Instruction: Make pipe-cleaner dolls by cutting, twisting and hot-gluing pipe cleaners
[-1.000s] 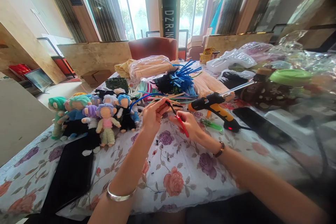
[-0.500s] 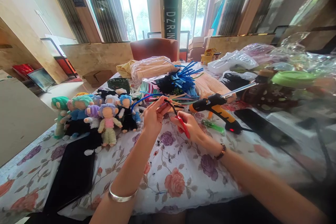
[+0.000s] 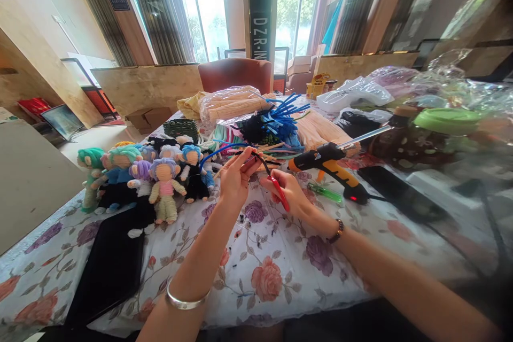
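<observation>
Above the middle of the table, my left hand (image 3: pixel 236 173) is closed, its fingertips pinching a thin black pipe cleaner (image 3: pixel 262 162). A blue pipe cleaner (image 3: pixel 208 156) curves out to the left from the same fingers; whether it joins the black one I cannot tell. Just to the right, my right hand (image 3: pixel 292 195) is wrapped round red-handled scissors (image 3: pixel 279 192). Their tips point up toward the black strand, and the fingers partly hide them. Small dark clippings (image 3: pixel 256 235) lie on the flowered tablecloth (image 3: pixel 192 256) beneath.
Several yarn-haired dolls (image 3: pixel 166 187) stand at left, behind a black tablet-like slab (image 3: pixel 108 267). Bundles of blue pipe cleaners (image 3: pixel 286 117) and beige ones (image 3: pixel 320 131) lie ahead. A glue gun (image 3: pixel 320 159) with its red light lit and a green lighter (image 3: pixel 324 192) are at right.
</observation>
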`<action>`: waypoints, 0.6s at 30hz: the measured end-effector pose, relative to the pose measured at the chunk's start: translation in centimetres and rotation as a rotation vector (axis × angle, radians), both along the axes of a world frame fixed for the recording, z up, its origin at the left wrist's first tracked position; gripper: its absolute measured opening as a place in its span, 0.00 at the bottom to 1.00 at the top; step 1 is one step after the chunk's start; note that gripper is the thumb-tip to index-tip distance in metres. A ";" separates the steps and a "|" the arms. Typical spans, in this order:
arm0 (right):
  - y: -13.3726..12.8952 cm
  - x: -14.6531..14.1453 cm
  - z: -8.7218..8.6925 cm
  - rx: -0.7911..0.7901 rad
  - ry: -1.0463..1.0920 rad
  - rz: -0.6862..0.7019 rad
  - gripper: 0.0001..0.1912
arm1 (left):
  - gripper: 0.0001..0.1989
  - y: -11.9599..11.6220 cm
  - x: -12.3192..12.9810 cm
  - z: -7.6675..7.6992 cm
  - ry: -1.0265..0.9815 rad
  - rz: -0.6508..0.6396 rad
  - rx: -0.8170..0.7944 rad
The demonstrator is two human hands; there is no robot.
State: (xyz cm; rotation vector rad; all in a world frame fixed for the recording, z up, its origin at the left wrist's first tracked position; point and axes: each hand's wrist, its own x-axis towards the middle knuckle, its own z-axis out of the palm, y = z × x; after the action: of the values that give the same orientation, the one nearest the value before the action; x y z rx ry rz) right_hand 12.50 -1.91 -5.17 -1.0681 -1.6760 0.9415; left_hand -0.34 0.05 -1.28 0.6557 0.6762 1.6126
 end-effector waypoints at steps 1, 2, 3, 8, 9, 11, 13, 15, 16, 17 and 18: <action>0.0 0.0 0.0 0.004 0.003 -0.003 0.24 | 0.03 0.0 0.0 0.0 -0.003 0.000 0.001; 0.0 0.0 0.0 0.007 0.005 -0.006 0.24 | 0.02 0.0 0.0 0.0 -0.005 0.001 0.002; 0.0 0.0 0.0 0.008 0.005 -0.008 0.24 | 0.02 0.0 0.0 0.0 -0.004 0.002 0.003; -0.1 -0.1 0.1 0.011 0.010 -0.023 0.26 | 0.03 -0.2 0.1 0.2 0.015 0.004 0.009; -0.1 -0.1 0.1 0.012 0.009 -0.025 0.26 | 0.04 -0.2 0.1 0.2 0.013 0.004 0.008; 0.0 0.0 0.1 0.010 0.004 -0.028 0.26 | 0.04 -0.2 0.1 0.2 0.011 0.005 0.006; 0.0 0.0 0.0 0.006 0.000 -0.024 0.25 | 0.04 -0.2 0.1 0.2 0.012 0.004 0.002; 0.0 0.0 0.0 0.003 0.000 -0.020 0.25 | 0.04 -0.2 0.1 0.2 0.013 0.005 -0.003; -0.1 0.0 0.1 0.002 0.002 -0.019 0.25 | 0.04 -0.2 0.1 0.2 0.014 0.005 -0.002; -0.1 0.0 0.1 0.000 0.003 -0.020 0.25 | 0.04 -0.2 0.1 0.1 0.013 0.004 0.001; -0.2 -0.1 0.1 -0.002 0.004 -0.022 0.25 | 0.04 -0.2 0.1 0.1 0.012 0.002 0.006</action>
State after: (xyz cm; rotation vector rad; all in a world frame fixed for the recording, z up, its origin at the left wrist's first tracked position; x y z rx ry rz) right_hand 12.44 -2.07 -5.04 -1.0836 -1.6568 0.9307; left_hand -0.29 -0.16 -1.17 0.6696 0.6808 1.6139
